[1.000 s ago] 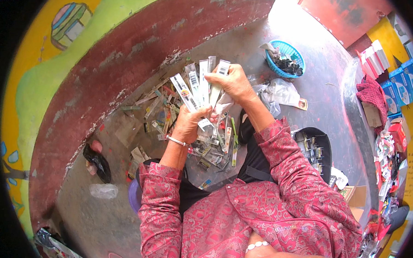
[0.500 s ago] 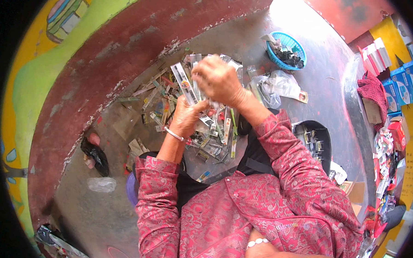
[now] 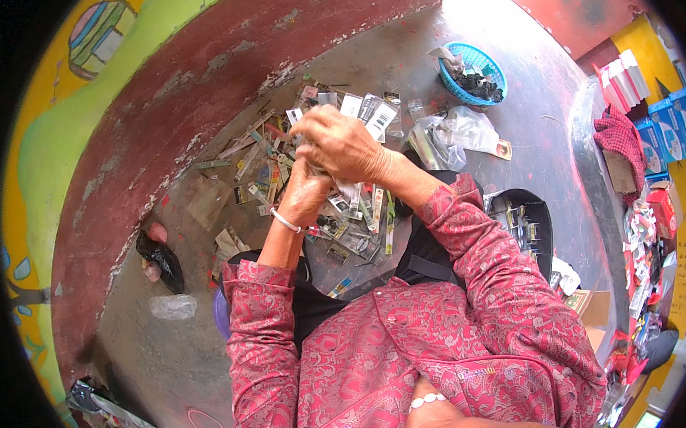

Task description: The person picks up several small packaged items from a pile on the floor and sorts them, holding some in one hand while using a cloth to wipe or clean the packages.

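My left hand (image 3: 305, 193), with a white bangle at the wrist, is closed around a narrow clear plastic packet (image 3: 293, 115). Only the packet's far tip shows; the fingers cover most of it. My right hand (image 3: 344, 143) lies across the packet just above the left thumb, its fingers curled. A pale, soft-looking scrap (image 3: 349, 191) hangs below the right palm, and what those fingers grip is hidden. Beneath both hands spreads a pile of slim clear packets and printed cards (image 3: 357, 244) on the floor. White-labelled packets (image 3: 378, 117) lie at its far side.
A blue plastic basket (image 3: 499, 75) with dark scraps stands far right, near a clear plastic bag (image 3: 462, 132). By my right knee sits a black round container (image 3: 541, 224) with metal pieces. A black bag (image 3: 163, 264) lies left, below the maroon wall (image 3: 148, 131).
My right hand has moved left and down over the packet, covering most of it. The left hand has shifted slightly. The view has tilted a little.
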Tool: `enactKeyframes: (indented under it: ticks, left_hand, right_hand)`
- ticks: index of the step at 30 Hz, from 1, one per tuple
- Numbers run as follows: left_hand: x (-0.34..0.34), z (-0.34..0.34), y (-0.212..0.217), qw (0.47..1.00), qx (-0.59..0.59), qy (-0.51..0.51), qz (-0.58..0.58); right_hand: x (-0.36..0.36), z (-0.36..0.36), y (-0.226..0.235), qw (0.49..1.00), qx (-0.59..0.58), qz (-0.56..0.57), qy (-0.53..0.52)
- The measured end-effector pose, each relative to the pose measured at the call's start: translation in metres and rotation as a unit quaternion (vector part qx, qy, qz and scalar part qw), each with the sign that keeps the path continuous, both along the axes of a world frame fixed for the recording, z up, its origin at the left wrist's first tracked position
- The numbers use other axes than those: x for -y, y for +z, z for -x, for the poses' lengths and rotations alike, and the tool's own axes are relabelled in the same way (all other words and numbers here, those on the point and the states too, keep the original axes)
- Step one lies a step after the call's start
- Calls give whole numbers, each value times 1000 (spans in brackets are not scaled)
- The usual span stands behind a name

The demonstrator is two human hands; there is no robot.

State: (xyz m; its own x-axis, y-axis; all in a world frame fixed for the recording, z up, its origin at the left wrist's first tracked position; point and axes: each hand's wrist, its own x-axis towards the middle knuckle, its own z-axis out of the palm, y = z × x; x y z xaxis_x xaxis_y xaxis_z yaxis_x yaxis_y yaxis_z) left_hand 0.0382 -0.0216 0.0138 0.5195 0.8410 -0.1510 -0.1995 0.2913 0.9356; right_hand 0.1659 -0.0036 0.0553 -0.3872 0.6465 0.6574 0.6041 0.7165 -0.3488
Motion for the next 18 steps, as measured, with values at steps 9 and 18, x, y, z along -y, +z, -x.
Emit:
enactKeyframes:
  ticks: [9,18]
  left_hand:
    - [7,1,12,995,-24,-68,63]
    - [9,-2,5,998,39,33,36]
  right_hand:
    - [-52,-63,1,931,82,-97,-341]
    - [-13,8,-12,987,31,-149,-56]
